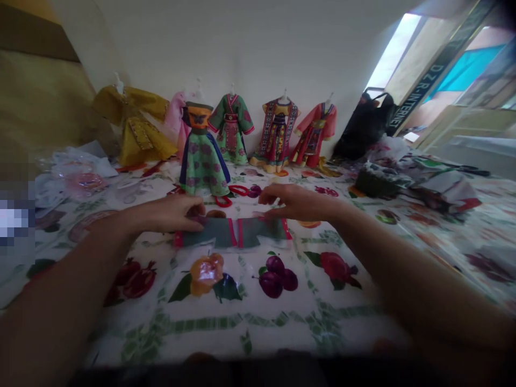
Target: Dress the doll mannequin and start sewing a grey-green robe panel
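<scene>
A small grey-green doll garment piece [258, 232] with red trim lies flat on the tablecloth, split by a gap at its middle. My left hand [177, 210] rests at its upper left part, thumb stretched over the cloth and fingers apart from the thumb. Over the upper right edge is my right hand [296, 201], its fingers bent and parted from the thumb; whether it touches the cloth is blurred. Just beyond the hands are red loops [239, 190] and a doll dress with an orange top and green skirt [205, 161].
Dressed stands line the wall: a mustard robe [139, 129], a green robe [231, 126], a patterned gown [280, 134] and a coral robe [318, 131]. Plastic packets [74, 172] lie left. A black bag [366, 126] and a pile of fabric and bags [435, 180] sit right.
</scene>
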The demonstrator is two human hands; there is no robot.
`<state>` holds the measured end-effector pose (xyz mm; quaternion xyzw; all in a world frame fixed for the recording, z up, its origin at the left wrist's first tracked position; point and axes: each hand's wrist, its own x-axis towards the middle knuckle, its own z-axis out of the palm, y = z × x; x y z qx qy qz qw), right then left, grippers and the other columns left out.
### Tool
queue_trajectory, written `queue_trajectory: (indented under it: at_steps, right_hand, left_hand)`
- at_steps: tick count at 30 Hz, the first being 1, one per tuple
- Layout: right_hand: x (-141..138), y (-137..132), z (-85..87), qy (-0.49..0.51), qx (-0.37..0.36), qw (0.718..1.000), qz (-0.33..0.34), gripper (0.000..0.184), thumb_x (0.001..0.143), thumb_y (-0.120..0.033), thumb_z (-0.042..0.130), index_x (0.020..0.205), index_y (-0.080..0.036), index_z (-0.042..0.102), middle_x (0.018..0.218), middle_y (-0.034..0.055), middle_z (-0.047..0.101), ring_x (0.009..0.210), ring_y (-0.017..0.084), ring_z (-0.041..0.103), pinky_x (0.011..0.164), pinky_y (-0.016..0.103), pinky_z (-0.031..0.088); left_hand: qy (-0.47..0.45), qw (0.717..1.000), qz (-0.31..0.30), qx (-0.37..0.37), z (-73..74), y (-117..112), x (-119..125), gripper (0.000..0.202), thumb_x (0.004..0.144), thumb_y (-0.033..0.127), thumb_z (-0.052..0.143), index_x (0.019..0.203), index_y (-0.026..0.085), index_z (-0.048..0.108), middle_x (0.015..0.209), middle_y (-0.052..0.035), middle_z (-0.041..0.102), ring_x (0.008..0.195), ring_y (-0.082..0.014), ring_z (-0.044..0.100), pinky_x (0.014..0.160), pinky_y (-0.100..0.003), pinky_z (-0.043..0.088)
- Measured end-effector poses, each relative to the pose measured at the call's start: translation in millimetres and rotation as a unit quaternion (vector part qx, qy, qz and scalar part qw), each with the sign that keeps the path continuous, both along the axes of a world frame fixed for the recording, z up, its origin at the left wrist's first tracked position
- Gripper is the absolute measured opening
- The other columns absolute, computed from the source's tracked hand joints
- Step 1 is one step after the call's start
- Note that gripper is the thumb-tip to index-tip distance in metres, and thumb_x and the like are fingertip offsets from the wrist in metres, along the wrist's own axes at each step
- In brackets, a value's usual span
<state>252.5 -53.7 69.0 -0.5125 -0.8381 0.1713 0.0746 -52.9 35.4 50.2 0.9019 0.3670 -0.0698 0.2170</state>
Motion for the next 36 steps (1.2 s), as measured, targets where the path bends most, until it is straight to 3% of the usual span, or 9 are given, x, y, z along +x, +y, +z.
queue_trajectory:
  at_steps: [3,5,7,12,17,22,28,36]
  right_hand:
    - [-20,-14,8.0,0.014,-0.033,0.998,0.055,0.016,0.092,-0.03,0.058,0.101,-0.018,0.063,0.1,0.0068,0.067,0.084,0.017,0.059,0.07,0.028,0.043]
    - [-33,-20,4.6,0.006,-0.07,0.994,0.088,0.011,0.091,-0.028,0.059,0.095,-0.018,0.062,0.093,0.0056,0.067,0.078,0.016,0.058,0.067,0.028,0.042]
    - [-43,-23,-4.3,-0.004,-0.06,0.993,0.101,0.006,0.089,-0.024,0.061,0.093,-0.019,0.062,0.092,0.006,0.067,0.077,0.017,0.058,0.066,0.029,0.041]
    - [-51,-19,-24.9,-0.006,-0.023,0.991,0.128,0.018,0.085,-0.015,0.06,0.102,-0.021,0.063,0.102,0.0081,0.067,0.089,0.021,0.061,0.076,0.031,0.042]
    - [-50,-16,-27.6,-0.031,-0.019,0.992,0.12,0.016,0.087,-0.014,0.054,0.1,-0.015,0.064,0.098,0.0093,0.067,0.087,0.02,0.06,0.075,0.03,0.042]
    - [-48,-14,-26.4,-0.022,0.005,0.992,0.123,0.015,0.088,-0.015,0.052,0.096,-0.015,0.064,0.093,0.0076,0.067,0.08,0.017,0.058,0.071,0.028,0.04]
    - [-46,-18,-18.2,-0.004,0.022,0.993,0.112,0.01,0.087,-0.017,0.054,0.09,-0.016,0.064,0.089,0.0059,0.066,0.076,0.016,0.056,0.069,0.028,0.038]
    - [-56,-21,-26.2,0.006,0.0,0.991,0.134,0.013,0.088,-0.015,0.057,0.097,-0.017,0.065,0.095,0.0069,0.068,0.082,0.017,0.06,0.074,0.028,0.042]
  left_hand:
    - [-0.031,0.998,-0.017,0.058,3.6,-8,4,0.044,0.08,0.052,0.062,0.113,0.023,0.061,0.116,-0.0081,0.062,0.102,-0.0264,0.057,0.078,-0.029,0.041]
    - [-0.058,0.995,-0.046,0.073,3.4,-18,12,0.038,0.081,0.048,0.061,0.108,0.021,0.062,0.112,-0.0078,0.062,0.098,-0.025,0.058,0.077,-0.03,0.04]
    - [-0.081,0.991,-0.08,0.077,0.5,-28,22,0.027,0.084,0.042,0.059,0.098,0.019,0.063,0.102,-0.0068,0.063,0.091,-0.0224,0.058,0.073,-0.029,0.038]
    - [-0.093,0.983,-0.149,0.052,-13.3,-41,39,0.012,0.082,0.03,0.06,0.084,0.019,0.061,0.087,-0.0036,0.061,0.079,-0.0184,0.056,0.067,-0.028,0.036]
    - [-0.1,0.98,-0.159,0.061,-21.3,-38,39,0.004,0.08,0.022,0.057,0.078,0.019,0.056,0.083,-0.0023,0.059,0.075,-0.0167,0.054,0.065,-0.028,0.036]
    - [-0.101,0.978,-0.17,0.07,-19.7,-36,36,0.007,0.081,0.018,0.053,0.074,0.019,0.055,0.08,-0.0023,0.059,0.074,-0.0168,0.054,0.065,-0.028,0.035]
    - [-0.101,0.98,-0.16,0.058,-11.7,-42,37,0.008,0.083,0.026,0.058,0.082,0.019,0.06,0.086,-0.0033,0.061,0.078,-0.0176,0.056,0.066,-0.029,0.037]
    - [-0.09,0.983,-0.149,0.066,-20.3,-42,41,0.006,0.08,0.023,0.058,0.076,0.018,0.056,0.081,-0.0028,0.058,0.073,-0.0166,0.054,0.063,-0.028,0.037]
